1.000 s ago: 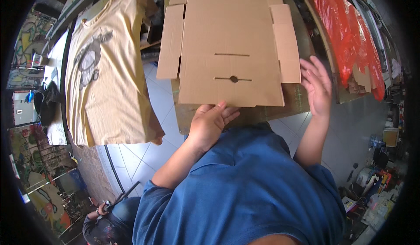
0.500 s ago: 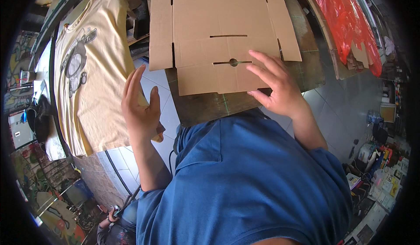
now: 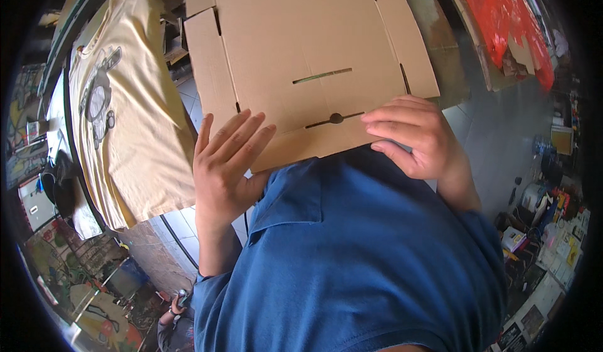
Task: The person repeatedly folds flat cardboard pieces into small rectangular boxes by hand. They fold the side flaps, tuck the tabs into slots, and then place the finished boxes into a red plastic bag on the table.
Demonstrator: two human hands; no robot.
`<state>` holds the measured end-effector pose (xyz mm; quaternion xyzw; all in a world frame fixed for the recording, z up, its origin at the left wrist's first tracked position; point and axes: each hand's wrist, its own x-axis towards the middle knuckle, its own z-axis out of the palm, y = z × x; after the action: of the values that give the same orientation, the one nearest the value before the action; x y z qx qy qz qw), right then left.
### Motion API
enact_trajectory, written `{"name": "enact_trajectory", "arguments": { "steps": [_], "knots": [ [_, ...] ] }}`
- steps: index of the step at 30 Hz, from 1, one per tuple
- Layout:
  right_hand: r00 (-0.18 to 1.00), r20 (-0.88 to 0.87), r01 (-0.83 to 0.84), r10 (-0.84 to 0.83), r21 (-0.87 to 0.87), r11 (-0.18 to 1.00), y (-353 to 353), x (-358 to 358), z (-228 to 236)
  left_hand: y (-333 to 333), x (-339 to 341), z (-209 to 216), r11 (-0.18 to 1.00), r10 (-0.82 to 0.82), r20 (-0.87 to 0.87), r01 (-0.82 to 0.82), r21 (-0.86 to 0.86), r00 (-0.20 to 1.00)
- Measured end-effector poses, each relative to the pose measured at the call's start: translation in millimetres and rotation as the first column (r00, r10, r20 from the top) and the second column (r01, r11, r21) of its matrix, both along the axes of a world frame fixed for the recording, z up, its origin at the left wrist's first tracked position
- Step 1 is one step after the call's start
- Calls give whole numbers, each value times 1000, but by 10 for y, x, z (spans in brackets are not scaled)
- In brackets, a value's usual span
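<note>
A flat, unfolded cardboard box blank (image 3: 295, 32) with slots and a round cut-out stretches out in front of me. My left hand (image 3: 229, 157) lies at its near left corner. The fingers rest on the top face, and the thumb goes out of sight below the edge. At the near right corner my right hand (image 3: 418, 132) grips the board, fingers close together over the top and thumb by the edge. The blank's near edge reaches my blue shirt.
Left of me hangs a pale yellow printed T-shirt (image 3: 132, 119). Under the cardboard, a dark worktop (image 3: 446, 63) shows at the right. Red plastic sheeting (image 3: 502, 19) lies at the far right. At the lower left is part of another person, with a hand (image 3: 176, 305).
The cardboard has come nearer to me and turned slightly. My left hand has moved right onto its corner; my right hand has shifted right and nearer, closing on the edge.
</note>
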<state>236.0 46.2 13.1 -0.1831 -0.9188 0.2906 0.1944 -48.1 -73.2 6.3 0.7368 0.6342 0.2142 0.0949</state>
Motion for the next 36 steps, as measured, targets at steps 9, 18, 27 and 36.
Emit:
{"name": "enact_trajectory", "arguments": {
  "steps": [9, 18, 27, 36],
  "knots": [
    [965, -136, 197, -223, -177, 964, 112, 503, -28, -234, -491, -329, 928, 371, 142, -364, -75, 918],
    [836, -12, 549, -549, 37, 835, 349, 731, -272, -63, -370, -406, 890, 356, 388, -435, 137, 850],
    [873, 33, 487, -486, -29, 873, 425, 720, -232, 177, -135, -462, 876, 285, 355, -392, 280, 890],
    [889, 69, 459, -454, -122, 880, 531, 860, -207, 337, -33, -434, 874, 264, 347, -375, 308, 900]
  ]
}}
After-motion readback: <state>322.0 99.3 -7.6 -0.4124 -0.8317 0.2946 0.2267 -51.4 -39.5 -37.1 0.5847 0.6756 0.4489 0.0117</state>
